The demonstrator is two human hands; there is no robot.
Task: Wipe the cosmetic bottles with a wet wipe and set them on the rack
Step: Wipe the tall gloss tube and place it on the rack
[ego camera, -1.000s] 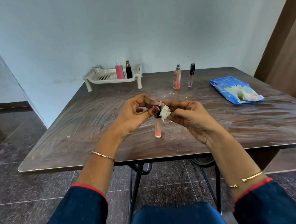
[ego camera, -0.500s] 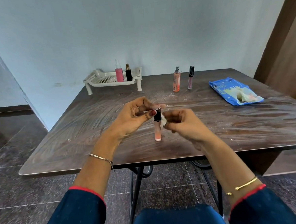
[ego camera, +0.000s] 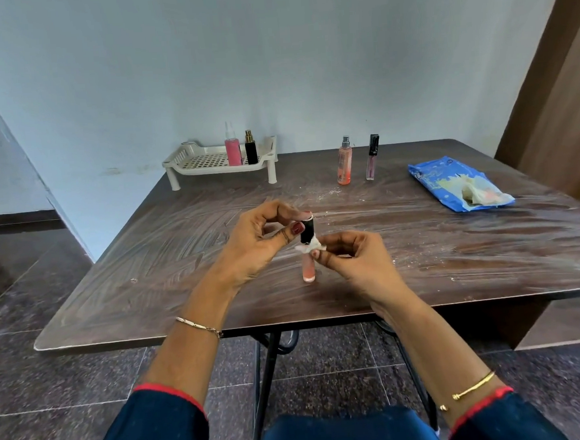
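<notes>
My left hand (ego camera: 256, 242) pinches the black cap of a slim peach-pink gloss tube (ego camera: 308, 270), held upright over the table. My right hand (ego camera: 351, 258) presses a crumpled white wet wipe (ego camera: 310, 246) around the tube just below the cap. A cream plastic rack (ego camera: 205, 162) stands at the table's far edge with a pink spray bottle (ego camera: 233, 151) and a small black bottle (ego camera: 251, 148) on it. An orange spray bottle (ego camera: 344, 162) and a black-capped gloss tube (ego camera: 371, 161) stand on the table to the rack's right.
The dark wooden table (ego camera: 147, 264) shows streaky smears. A blue wet-wipe pack (ego camera: 451, 188) lies at the right with used wipes on it. A pale wall sits close behind the table, and a brown door stands at the right.
My right hand has slid the wipe down from the cap's top to the tube's neck. The tube and both hands sit slightly lower in the view.
</notes>
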